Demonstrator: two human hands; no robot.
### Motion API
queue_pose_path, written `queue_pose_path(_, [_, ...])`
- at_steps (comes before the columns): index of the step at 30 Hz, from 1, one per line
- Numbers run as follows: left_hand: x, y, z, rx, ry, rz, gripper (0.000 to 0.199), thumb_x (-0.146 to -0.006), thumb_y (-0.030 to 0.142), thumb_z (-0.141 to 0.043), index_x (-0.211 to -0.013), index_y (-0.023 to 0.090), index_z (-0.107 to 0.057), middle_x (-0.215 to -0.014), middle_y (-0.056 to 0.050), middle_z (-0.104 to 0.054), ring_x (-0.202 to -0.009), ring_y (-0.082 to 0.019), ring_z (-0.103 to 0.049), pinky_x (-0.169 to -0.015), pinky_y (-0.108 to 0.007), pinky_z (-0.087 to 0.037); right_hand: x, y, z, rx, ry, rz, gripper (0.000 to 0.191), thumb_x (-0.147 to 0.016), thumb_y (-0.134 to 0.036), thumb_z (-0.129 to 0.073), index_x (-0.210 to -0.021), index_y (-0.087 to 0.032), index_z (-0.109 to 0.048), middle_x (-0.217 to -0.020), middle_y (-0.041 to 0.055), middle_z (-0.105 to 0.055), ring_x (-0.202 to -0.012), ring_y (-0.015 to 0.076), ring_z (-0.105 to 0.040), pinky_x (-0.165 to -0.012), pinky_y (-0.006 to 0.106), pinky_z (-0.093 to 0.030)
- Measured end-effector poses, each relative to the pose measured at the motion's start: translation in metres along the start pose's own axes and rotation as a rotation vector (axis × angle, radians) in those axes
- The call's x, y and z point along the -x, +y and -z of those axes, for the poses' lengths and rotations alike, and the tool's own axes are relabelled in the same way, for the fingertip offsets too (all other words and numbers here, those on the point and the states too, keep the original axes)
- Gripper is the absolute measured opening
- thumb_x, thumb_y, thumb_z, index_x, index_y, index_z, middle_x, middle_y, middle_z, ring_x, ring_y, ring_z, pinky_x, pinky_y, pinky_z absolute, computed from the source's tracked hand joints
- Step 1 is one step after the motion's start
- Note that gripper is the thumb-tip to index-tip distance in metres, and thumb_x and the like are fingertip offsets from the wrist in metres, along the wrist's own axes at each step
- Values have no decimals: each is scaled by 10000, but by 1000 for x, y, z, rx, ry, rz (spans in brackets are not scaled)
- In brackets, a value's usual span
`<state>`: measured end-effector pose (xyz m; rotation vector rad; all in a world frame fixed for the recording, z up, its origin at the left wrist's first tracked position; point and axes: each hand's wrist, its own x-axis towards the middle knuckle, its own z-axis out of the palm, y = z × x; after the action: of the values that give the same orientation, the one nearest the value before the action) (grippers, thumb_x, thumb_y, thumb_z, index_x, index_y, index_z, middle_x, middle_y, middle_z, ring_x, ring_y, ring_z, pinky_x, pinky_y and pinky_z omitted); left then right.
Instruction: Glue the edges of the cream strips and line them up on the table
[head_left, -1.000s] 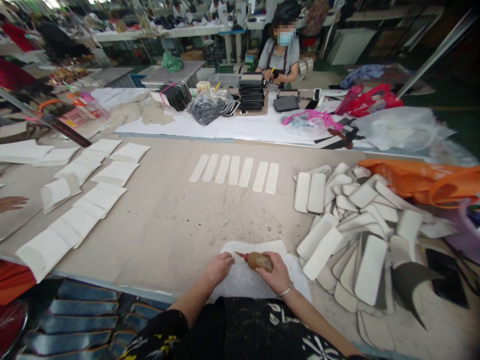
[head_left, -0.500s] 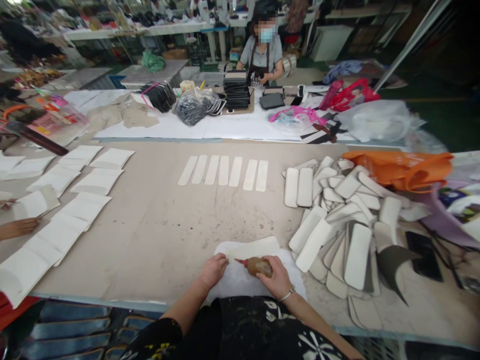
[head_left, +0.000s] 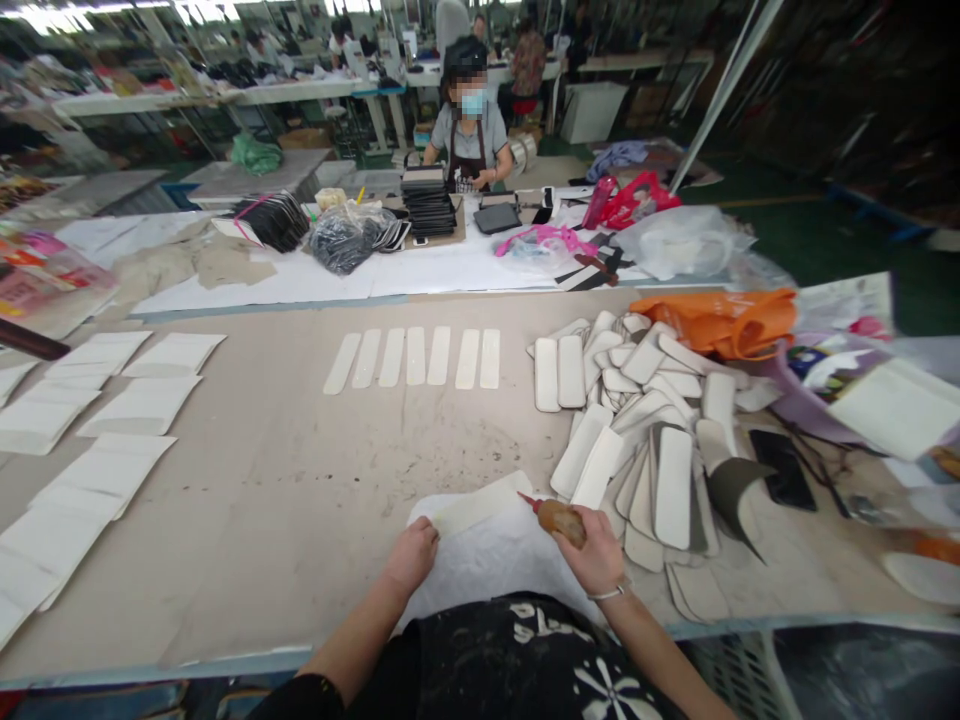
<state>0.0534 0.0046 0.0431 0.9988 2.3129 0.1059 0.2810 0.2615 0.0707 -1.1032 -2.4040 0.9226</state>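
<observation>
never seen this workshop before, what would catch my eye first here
Likely the heap of white padded pieces at the table's right, with an orange bag behind it. Near the front edge, the right hand grips a brown glue bottle while the left hand presses a white strip.

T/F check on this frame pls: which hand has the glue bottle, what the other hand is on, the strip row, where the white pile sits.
1. The right hand holds a brown glue bottle with a red nozzle. True.
2. The left hand is lifted clear of the table. False: it rests on the white sheet, at the end of a cream strip.
3. A row of pale strips lies side by side mid-table. True.
4. The pile of white pieces sits to the person's left. False: it is to the right, by the orange bag.
</observation>
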Motion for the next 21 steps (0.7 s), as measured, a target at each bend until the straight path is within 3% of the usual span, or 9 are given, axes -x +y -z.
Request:
queue_pose_path(9, [-1, -2, -5, -47, 23, -27, 250, -948, 147, -446, -842, 149, -672, -1022, -88, -632, -955, -174, -613, -879, -254, -440, 7, -55, -47, -219, -205, 155, 361, -657, -212, -665, -1012, -174, -618, -943, 76, -626, -915, 255, -603, -843, 412, -532])
queue_pose_path(13, [0, -2, -5, -39, 35, -42, 221, -933, 128, -471, -841, 157, -670, -1008, -80, -630, -950, -168, -615, -870, -244, -442, -2, -38, -42, -175, -176, 114, 367, -665, -227, -654, -1027, -182, -620, -957, 77, -616, -931, 255, -602, -866, 411, -527])
queue_pose_path(17, [2, -1, -5, -30, 51, -38, 238, -945, 137, -456, -826, 153, -661, -999, -85, -629, -945, -170, -612, -870, -248, -441, -14, -6, -17, -72, -55, 12, 397, -696, -324, -657, -1063, -179, -610, -968, 89, -605, -921, 262, -602, -887, 443, -521])
queue_pose_path(21, [3, -1, -5, -16, 48, -38, 246, -951, 142, -440, -833, 157, -656, -1014, -85, -625, -953, -171, -603, -882, -255, -440, -23, 6, 2, -8, 31, -30, 417, -719, -388, -657, -1066, -162, -608, -1003, 110, -627, -948, 274, -590, -886, 448, -513])
